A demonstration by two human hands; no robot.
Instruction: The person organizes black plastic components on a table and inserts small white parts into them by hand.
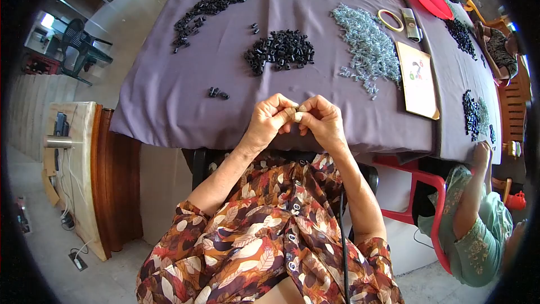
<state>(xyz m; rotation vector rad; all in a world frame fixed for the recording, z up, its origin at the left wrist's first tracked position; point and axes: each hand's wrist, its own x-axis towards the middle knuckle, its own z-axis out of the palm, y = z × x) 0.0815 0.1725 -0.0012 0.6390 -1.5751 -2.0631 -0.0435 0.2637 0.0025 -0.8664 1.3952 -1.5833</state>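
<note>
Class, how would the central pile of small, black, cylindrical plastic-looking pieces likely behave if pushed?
The black pile would probably scatter, since its pieces look loose and heaped. Single pieces may roll on their rounded sides, though wrinkles in the purple-grey cloth might stop them.

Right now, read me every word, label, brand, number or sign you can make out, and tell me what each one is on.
No text can be read.
Pale tan rectangular board: small coloured marks, too small to make out.
Dark-and-silver oblong object: any marking is too small and blurred to read.
</note>
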